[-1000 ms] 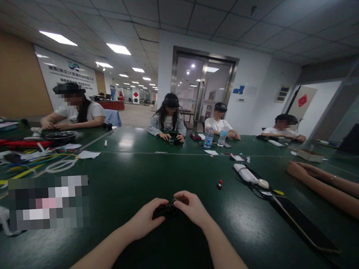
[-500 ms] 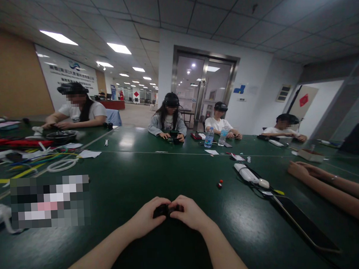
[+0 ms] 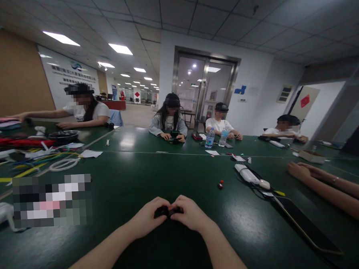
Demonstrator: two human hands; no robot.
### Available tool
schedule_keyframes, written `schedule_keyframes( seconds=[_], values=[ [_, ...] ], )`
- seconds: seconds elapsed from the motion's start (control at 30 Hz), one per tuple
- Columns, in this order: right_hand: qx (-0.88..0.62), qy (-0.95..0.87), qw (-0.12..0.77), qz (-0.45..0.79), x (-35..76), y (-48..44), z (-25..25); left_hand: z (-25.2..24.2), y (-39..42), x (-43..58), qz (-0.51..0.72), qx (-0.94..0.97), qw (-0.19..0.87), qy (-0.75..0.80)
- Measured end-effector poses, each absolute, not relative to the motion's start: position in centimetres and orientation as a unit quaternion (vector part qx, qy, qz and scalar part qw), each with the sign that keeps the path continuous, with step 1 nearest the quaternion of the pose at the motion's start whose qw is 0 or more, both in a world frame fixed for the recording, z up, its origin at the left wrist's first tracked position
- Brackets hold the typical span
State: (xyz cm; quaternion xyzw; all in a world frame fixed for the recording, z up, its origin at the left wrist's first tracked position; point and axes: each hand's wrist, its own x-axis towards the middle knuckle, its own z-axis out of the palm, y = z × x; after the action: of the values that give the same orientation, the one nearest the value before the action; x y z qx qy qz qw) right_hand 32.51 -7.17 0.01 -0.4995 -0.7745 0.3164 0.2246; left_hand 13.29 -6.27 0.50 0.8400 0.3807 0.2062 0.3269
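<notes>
Hands: left hand (image 3: 146, 219) and right hand (image 3: 189, 214), two, fingertips drawn close together, both pinching one item low over the counter (image 3: 134, 181).
Held item: black part (image 3: 167, 211), one, small, gripped between the two sets of fingertips and mostly covered; shape cannot be told.
Risk: the grip looks slight. A slipping thumb could drop the part onto the dark counter, where it would be hard to spot.
Ahead-right of right hand: red-and-black piece (image 3: 220, 184), one, loose, apart from the hands.
Further right: white device (image 3: 247, 174), one; dark flat slab (image 3: 304, 224), one.
Far ahead: water bottles (image 3: 209, 138), two, upright.
Far right: co-worker's forearms (image 3: 320, 179), two, resting, well apart.
Far left: white tubing coil (image 3: 62, 164), one.
</notes>
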Motion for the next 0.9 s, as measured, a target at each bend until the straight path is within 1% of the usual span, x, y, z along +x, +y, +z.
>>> schedule_keyframes(
  seconds=[0.1,0.23,0.3,0.37,0.47,0.53,0.67,0.9],
  values=[
    [-0.505,-0.752,0.238,0.350,32.9,-6.9,-0.2,0.5,-6.3,13.4,0.180,0.866,0.294,0.362],
    [-0.521,-0.681,0.312,0.409,34.0,-6.1,-0.9,0.4,-4.9,11.7,0.140,0.898,0.212,0.359],
    [-0.535,-0.664,0.327,0.407,34.4,-5.8,-1.2,0.2,-3.4,9.3,0.141,0.880,0.177,0.417],
    [-0.546,-0.660,0.321,0.405,34.7,-5.6,-1.4,0.0,-1.7,6.0,0.148,0.831,0.142,0.517],
    [-0.551,-0.661,0.312,0.403,34.8,-5.6,-1.6,-0.2,0.1,1.1,0.148,0.699,0.084,0.694],
    [-0.552,-0.660,0.313,0.402,34.8,-5.7,-1.6,-0.4,0.6,-0.9,0.148,0.628,0.052,0.762],
    [-0.555,-0.659,0.312,0.400,34.7,-5.6,-1.8,-0.3,0.3,-1.8,0.152,0.579,0.022,0.801],
    [-0.555,-0.663,0.310,0.395,34.7,-5.4,-2.0,-0.4,0.0,-1.6,0.160,0.555,0.001,0.817]
  ],
)
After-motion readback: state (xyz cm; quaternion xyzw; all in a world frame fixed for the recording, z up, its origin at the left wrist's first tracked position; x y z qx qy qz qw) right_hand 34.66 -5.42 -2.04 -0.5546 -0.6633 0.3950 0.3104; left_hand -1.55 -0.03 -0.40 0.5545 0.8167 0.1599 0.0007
